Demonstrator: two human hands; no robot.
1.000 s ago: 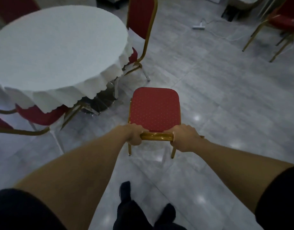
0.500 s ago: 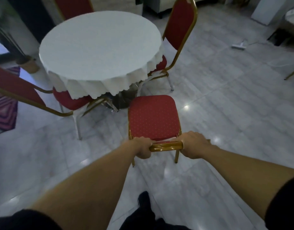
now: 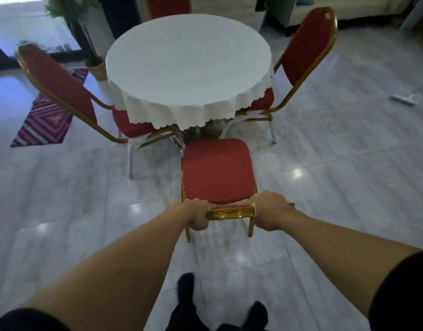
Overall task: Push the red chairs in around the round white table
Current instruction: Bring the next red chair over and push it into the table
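A red chair (image 3: 217, 170) with a gold frame stands in front of me, its seat facing the round white table (image 3: 189, 58). My left hand (image 3: 197, 215) and my right hand (image 3: 270, 212) both grip the gold top rail of its backrest. The seat's front edge sits just short of the tablecloth's hem. Another red chair (image 3: 62, 89) is tucked in at the table's left, and a second red chair (image 3: 306, 46) at its right. A third red chair (image 3: 168, 5) shows behind the table.
A striped rug (image 3: 48, 115) lies on the floor at the left. A potted plant (image 3: 96, 65) stands behind the left chair. A white floor tool (image 3: 404, 100) lies at the right. A pale sofa (image 3: 353, 7) runs along the back wall. My feet (image 3: 186, 287) are below.
The chair has moved round to face the table squarely, with both hands still on its top rail. My view has risen, and the whole table now shows.
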